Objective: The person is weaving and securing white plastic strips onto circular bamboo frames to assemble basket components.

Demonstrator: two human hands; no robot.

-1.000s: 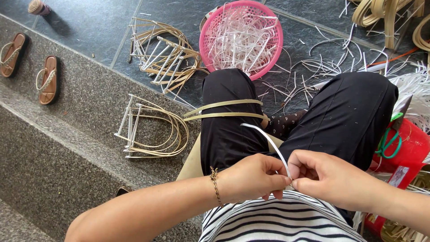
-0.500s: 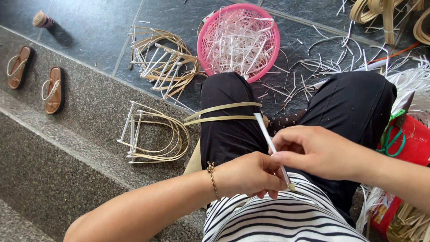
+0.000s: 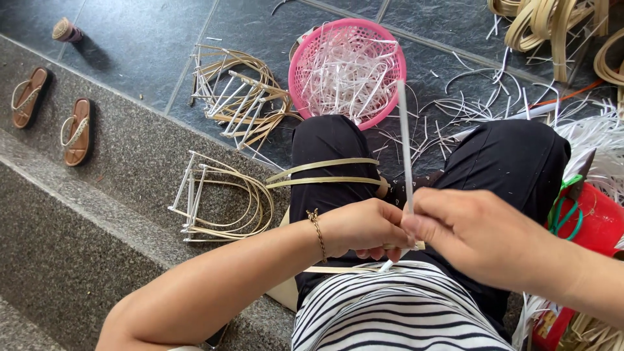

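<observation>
At the fingertips, near centre: white strip [image 3: 405, 146] pinched by the right hand [image 3: 478, 237], fingers pressed together around its lower end, strip standing nearly upright and reaching toward the pink basket [image 3: 348, 70]. A second ago curving loosely between both hands; half a second ago slanted; now drawn straight and taut, judged to mean a pull-through just tightened on the weave. Short white tail showing below the hands, above the striped shirt [image 3: 396, 312].

Left hand [image 3: 361, 227] closed over the work just beside the right, fingers curled and pressed together; exactly what lies inside the grip hidden. Bracelet [image 3: 318, 231] on the left wrist; forearm entering from the near left, right forearm from the near right, both hands meeting over the lap.

Across the knees, beyond the hands: flat bamboo strips [image 3: 325, 172] forming a loop. On the stone step [image 3: 78, 260] to the left, a finished bamboo frame [image 3: 221, 201]; farther off, a pile of similar frames [image 3: 237, 97]. Far left: a pair of sandals [image 3: 55, 120]. Right edge: red container [image 3: 595, 224]; loose white strips scattered on the dark floor [image 3: 140, 42].
</observation>
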